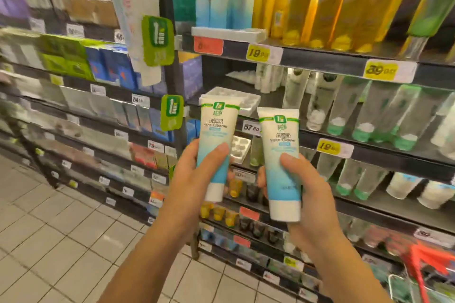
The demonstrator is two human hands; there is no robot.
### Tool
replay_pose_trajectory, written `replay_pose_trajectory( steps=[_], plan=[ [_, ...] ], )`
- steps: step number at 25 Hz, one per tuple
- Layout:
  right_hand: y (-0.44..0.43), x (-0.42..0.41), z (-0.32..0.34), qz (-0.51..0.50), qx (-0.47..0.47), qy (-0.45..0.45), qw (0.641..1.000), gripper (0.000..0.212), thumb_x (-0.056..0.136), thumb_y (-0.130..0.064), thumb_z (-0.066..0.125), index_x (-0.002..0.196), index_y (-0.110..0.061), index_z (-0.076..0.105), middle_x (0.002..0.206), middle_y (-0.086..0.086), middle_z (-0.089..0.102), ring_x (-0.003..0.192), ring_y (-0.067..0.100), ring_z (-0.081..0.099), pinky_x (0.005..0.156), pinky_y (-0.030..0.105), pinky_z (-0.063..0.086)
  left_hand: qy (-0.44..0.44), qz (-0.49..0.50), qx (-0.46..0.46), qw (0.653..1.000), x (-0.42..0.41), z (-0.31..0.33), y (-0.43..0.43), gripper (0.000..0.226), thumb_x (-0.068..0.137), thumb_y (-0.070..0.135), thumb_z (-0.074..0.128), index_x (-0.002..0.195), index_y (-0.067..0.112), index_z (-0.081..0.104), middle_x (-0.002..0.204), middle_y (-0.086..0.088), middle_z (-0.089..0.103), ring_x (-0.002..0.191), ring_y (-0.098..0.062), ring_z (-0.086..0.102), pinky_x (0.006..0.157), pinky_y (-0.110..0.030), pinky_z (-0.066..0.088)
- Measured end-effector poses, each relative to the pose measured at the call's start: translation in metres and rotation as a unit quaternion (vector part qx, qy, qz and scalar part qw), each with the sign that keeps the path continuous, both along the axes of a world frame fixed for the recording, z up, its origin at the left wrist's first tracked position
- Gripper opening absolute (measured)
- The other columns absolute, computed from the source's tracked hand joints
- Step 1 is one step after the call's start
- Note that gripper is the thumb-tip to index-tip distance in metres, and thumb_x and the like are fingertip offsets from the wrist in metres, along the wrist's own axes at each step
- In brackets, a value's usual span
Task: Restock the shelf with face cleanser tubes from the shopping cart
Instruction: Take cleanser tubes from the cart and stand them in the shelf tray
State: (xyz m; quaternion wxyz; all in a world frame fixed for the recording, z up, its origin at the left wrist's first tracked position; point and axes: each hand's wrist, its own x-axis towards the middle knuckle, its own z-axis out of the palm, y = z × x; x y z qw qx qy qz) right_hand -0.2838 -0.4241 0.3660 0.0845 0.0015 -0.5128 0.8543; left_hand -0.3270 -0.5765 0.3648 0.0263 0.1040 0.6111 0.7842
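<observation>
My left hand (197, 177) grips a white-and-blue face cleanser tube (216, 135), cap down, in front of the shelf. My right hand (305, 187) grips a second tube (282, 152) of the same kind, also cap down, just to the right of the first. Both tubes are raised before the middle shelf (369, 147). On the upper shelf stand more blue-white tubes (221, 5) in a white tray (226, 33). A white plastic tray (248, 101) sits behind the held tubes. The red shopping cart (423, 268) shows at the bottom right.
Amber bottles (332, 7) fill the upper right shelf, and clear green-capped tubes (374, 110) fill the middle right. Green brand tags (157, 39) hang on the shelf upright. Boxed goods line the left shelving (86, 96). A tiled floor (61, 241) lies at lower left.
</observation>
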Motion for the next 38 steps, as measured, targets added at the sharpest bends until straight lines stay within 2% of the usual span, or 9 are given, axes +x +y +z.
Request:
replay_pose_trajectory(
  steps=[6,11,16,20,23,26,29,33,38],
  plan=[
    [0.006,-0.12,0.06,-0.057,0.026,0.07,0.996,0.024,0.073,-0.023,0.058,0.095,-0.017,0.063,0.071,0.0,0.065,0.058,0.009,0.061,0.05,0.02,0.05,0.052,0.006,0.008,0.999,-0.104,0.045,-0.001,0.041,0.069,0.048,0.066,0.102,0.023,0.062,0.081,-0.001,0.065,0.067,-0.01,0.062,0.055,-0.026,0.049],
    [0.015,-0.206,0.123,-0.129,0.142,0.164,0.968,0.021,0.088,-0.011,0.059,0.106,-0.022,0.054,0.098,-0.006,0.067,0.082,0.002,0.065,0.065,0.019,0.053,0.078,-0.004,0.013,0.997,-0.159,0.066,-0.001,0.046,0.07,0.048,0.063,0.107,0.022,0.061,0.086,0.001,0.067,0.071,-0.01,0.064,0.059,-0.024,0.053],
    [0.018,-0.269,0.161,-0.272,0.327,0.18,0.887,0.036,0.077,-0.023,0.075,0.102,-0.026,0.049,0.098,-0.014,0.06,0.085,0.003,0.062,0.069,0.018,0.056,0.064,-0.035,0.032,0.997,-0.196,0.072,-0.008,0.049,0.069,0.046,0.063,0.111,0.022,0.061,0.092,-0.002,0.069,0.074,-0.009,0.067,0.057,-0.023,0.054],
    [0.017,-0.303,0.167,-0.327,0.41,0.185,0.831,0.058,0.076,-0.024,0.076,0.124,-0.01,0.047,0.115,0.0,0.062,0.096,0.008,0.06,0.069,0.009,0.051,0.058,-0.063,0.042,0.995,-0.221,0.073,-0.013,0.049,0.067,0.045,0.065,0.111,0.023,0.062,0.091,-0.003,0.069,0.072,-0.009,0.066,0.055,-0.022,0.052],
    [0.017,-0.318,0.168,-0.32,0.473,0.194,0.798,0.059,0.08,-0.029,0.073,0.128,-0.009,0.046,0.124,0.006,0.061,0.107,0.016,0.06,0.071,0.009,0.049,0.049,-0.077,0.054,0.994,-0.235,0.071,-0.017,0.048,0.065,0.048,0.067,0.107,0.027,0.064,0.092,-0.002,0.071,0.072,-0.009,0.066,0.054,-0.02,0.051],
    [0.015,-0.325,0.171,-0.295,0.525,0.181,0.778,0.056,0.084,-0.03,0.068,0.13,-0.012,0.041,0.124,0.003,0.06,0.105,0.014,0.058,0.072,0.009,0.048,0.037,-0.083,0.062,0.994,-0.247,0.068,-0.021,0.042,0.063,0.046,0.077,0.102,0.032,0.068,0.093,-0.003,0.071,0.073,-0.009,0.067,0.054,-0.02,0.051],
    [0.016,-0.328,0.176,-0.298,0.516,0.157,0.788,0.052,0.088,-0.029,0.063,0.126,-0.013,0.031,0.125,0.006,0.056,0.107,0.018,0.058,0.084,0.028,0.054,0.034,-0.092,0.064,0.993,-0.255,0.066,-0.023,0.031,0.066,0.047,0.07,0.095,0.037,0.07,0.091,-0.001,0.071,0.074,-0.01,0.067,0.056,-0.022,0.052],
    [0.012,-0.333,0.174,-0.333,0.545,0.164,0.751,0.039,0.089,-0.032,0.062,0.114,-0.02,0.035,0.12,-0.001,0.053,0.1,0.012,0.054,0.067,0.01,0.045,0.033,-0.104,0.062,0.992,-0.26,0.066,-0.023,0.027,0.07,0.046,0.067,0.096,0.04,0.07,0.093,-0.002,0.071,0.075,-0.01,0.067,0.059,-0.024,0.053],
    [0.008,-0.34,0.167,-0.391,0.57,0.159,0.705,0.066,0.087,-0.036,0.064,0.14,-0.015,0.03,0.111,0.003,0.059,0.09,0.012,0.053,0.066,0.016,0.042,0.031,-0.11,0.064,0.991,-0.261,0.068,-0.019,0.027,0.071,0.045,0.067,0.096,0.037,0.07,0.094,-0.004,0.07,0.074,-0.011,0.066,0.061,-0.028,0.052]
  ],
)
